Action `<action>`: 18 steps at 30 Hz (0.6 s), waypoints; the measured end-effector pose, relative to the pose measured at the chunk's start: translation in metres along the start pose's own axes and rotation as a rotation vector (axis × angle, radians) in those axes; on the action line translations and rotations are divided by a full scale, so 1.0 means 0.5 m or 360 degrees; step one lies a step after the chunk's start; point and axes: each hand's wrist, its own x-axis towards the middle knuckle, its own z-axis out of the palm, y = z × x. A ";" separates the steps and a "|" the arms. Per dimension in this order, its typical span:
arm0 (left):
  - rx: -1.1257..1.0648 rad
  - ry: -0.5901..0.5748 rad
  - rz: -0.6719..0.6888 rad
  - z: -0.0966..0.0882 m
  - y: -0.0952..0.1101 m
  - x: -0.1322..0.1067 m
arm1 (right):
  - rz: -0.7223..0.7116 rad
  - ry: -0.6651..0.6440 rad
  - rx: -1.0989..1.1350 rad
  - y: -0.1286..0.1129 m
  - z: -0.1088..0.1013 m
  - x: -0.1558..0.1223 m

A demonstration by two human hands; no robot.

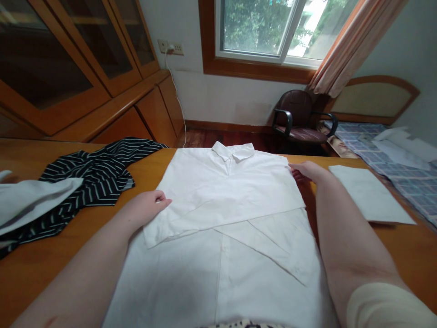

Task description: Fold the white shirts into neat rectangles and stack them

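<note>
A white collared shirt (235,191) lies spread on the wooden table, its collar toward the far edge. One sleeve is folded across the body, and its cuff end points to the lower right. My left hand (148,207) is closed on the shirt's left edge, thumb and forefinger pinched together. At the far right, by the shoulder, my right hand (309,172) grips the shirt's edge; its fingertips are partly hidden. The lower part of the shirt spreads toward my body, with the button strip down its middle.
A black-and-white striped garment (99,171) lies at the left on the table (143,164), with a white cloth (30,200) over it. A folded white garment (370,193) sits at the right. Beyond stand a chair (300,114), a bed (392,168) and a cabinet (112,109).
</note>
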 end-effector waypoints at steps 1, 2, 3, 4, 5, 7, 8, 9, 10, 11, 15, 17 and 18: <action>0.0004 0.0000 0.0002 0.001 -0.001 0.001 | 0.0146 -0.0044 -0.0004 -0.004 0.001 -0.013; 0.0012 -0.0004 0.0001 0.001 -0.002 0.002 | 0.0279 -0.0075 0.0024 -0.008 0.002 -0.025; 0.0023 -0.0010 -0.0004 0.002 -0.002 0.002 | 0.0370 -0.0103 0.0086 -0.010 0.003 -0.037; 0.0032 -0.0014 -0.0009 0.002 -0.003 0.003 | 0.0404 -0.0110 0.0184 -0.011 0.003 -0.049; 0.0039 -0.0016 -0.0011 0.003 -0.004 0.003 | 0.0436 -0.0130 0.0288 -0.011 0.002 -0.061; 0.0046 -0.0015 -0.0006 0.003 -0.004 0.004 | 0.0499 -0.0235 0.0468 -0.005 0.000 -0.082; 0.0049 -0.0016 -0.0005 0.003 -0.004 0.004 | 0.0521 -0.0295 0.0524 0.000 0.000 -0.091; 0.0052 -0.0015 -0.0008 0.003 -0.003 0.003 | 0.0540 -0.0341 0.0554 0.006 0.001 -0.099; 0.0055 -0.0017 -0.0010 0.002 -0.002 0.003 | 0.0550 -0.0366 0.0568 0.014 0.002 -0.106; 0.0058 -0.0019 -0.0011 0.002 -0.001 0.002 | 0.0542 -0.0366 0.0584 0.021 0.005 -0.112; 0.0070 -0.0025 -0.0010 0.000 0.001 0.001 | 0.0430 -0.0209 0.0680 0.043 0.022 -0.123; 0.0082 -0.0021 -0.0009 0.000 0.001 0.002 | 0.0401 -0.0115 0.0678 0.045 0.029 -0.125; 0.0089 -0.0019 -0.0010 0.000 0.000 0.002 | 0.0410 -0.0072 0.0648 0.043 0.032 -0.127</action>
